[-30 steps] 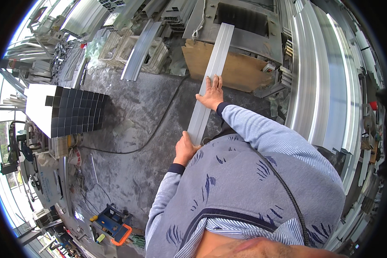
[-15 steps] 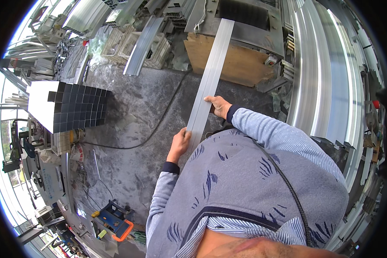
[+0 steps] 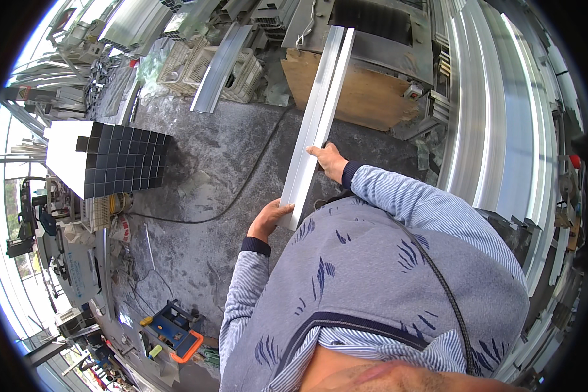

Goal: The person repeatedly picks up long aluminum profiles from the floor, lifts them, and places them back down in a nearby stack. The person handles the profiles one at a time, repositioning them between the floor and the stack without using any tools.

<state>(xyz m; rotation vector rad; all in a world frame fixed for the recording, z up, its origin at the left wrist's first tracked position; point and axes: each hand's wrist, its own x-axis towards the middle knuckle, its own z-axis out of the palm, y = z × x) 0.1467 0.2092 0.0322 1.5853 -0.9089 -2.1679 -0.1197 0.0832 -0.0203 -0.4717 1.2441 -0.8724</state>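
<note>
A long silver metal profile (image 3: 315, 117) slants from close to my body up toward the far bench. A lengthwise groove or step runs along its face. My left hand (image 3: 269, 217) grips its left edge near the close end, with the thumb on top. Farther up, my right hand (image 3: 330, 161) holds the right edge, thumb over the face and fingers underneath. The profile's far end overlaps the dark-topped bench (image 3: 307, 39) in view; whether it touches the bench I cannot tell.
A stack of dark square tubes (image 3: 127, 160) stands at the left. Long metal profiles (image 3: 483, 117) line the right side. Behind are plastic crates (image 3: 245, 78) with another profile (image 3: 221, 68) across them. A black cable (image 3: 242, 183) crosses the floor. A blue-and-orange toolbox (image 3: 176, 332) lies lower left.
The profile has rolled about its length, so a deeper groove and a bright side strip now show. My left hand has shifted slightly down and left; both hands keep hold.
</note>
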